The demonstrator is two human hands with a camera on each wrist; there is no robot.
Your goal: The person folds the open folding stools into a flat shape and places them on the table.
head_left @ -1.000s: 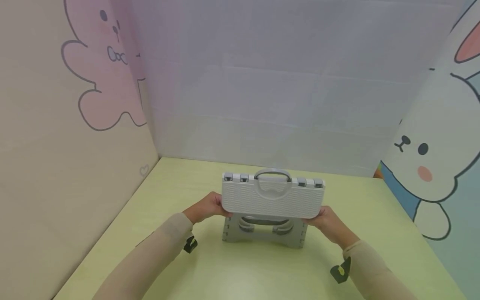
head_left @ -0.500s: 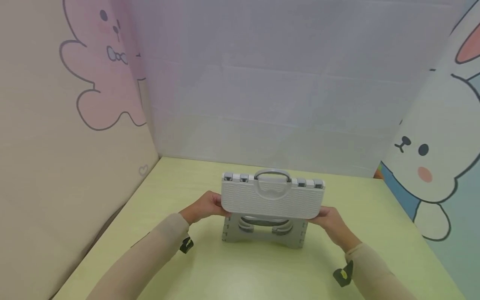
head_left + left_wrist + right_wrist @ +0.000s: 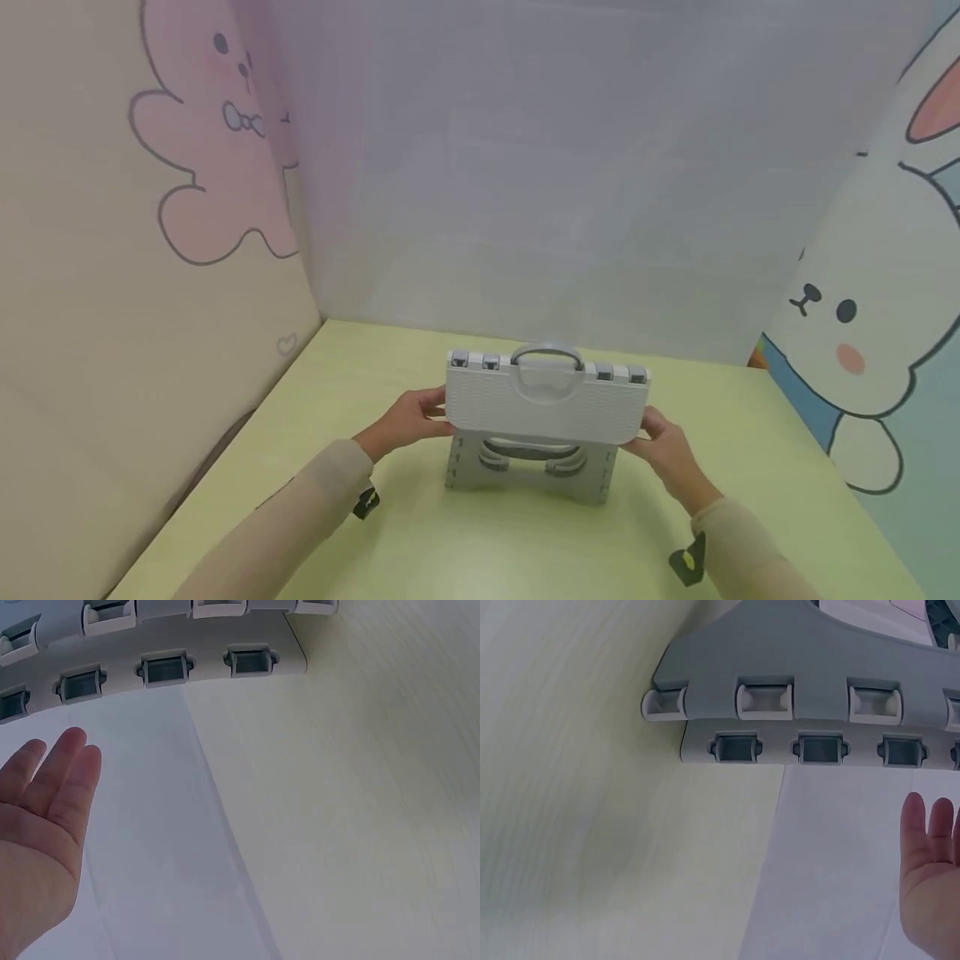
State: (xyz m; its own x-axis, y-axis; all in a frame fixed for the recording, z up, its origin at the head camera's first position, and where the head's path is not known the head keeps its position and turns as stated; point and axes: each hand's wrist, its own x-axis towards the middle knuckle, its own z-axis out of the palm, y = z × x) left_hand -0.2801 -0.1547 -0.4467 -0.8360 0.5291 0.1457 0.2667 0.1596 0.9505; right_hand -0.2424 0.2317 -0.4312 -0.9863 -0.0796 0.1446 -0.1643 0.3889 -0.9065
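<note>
A white and grey folding step stool [image 3: 480, 404] stands unfolded on the table, its textured seat toward me and a loop handle [image 3: 547, 350] at its far edge. My left hand [image 3: 408, 418] is at the seat's left end, fingertips right at the edge. At the right end is my right hand [image 3: 669, 450], its fingertips by the near corner. Both wrist views show straight fingers beside the stool's hinged legs: the left hand [image 3: 45, 840] below the hinges, the right hand [image 3: 934, 877] likewise. The thumbs are out of sight there.
The table [image 3: 480, 558] has a pale yellow top. A plain whitish sheet [image 3: 525, 208] rises behind it. Side panels with a pink cartoon animal [image 3: 202, 192] and a white rabbit [image 3: 885, 317] bound it left and right. Dark bands hang at both wrists.
My fingers have loosened from the stool's ends, and both hands have shifted slightly outward. The stool stays in place; the head view has tilted up a little.
</note>
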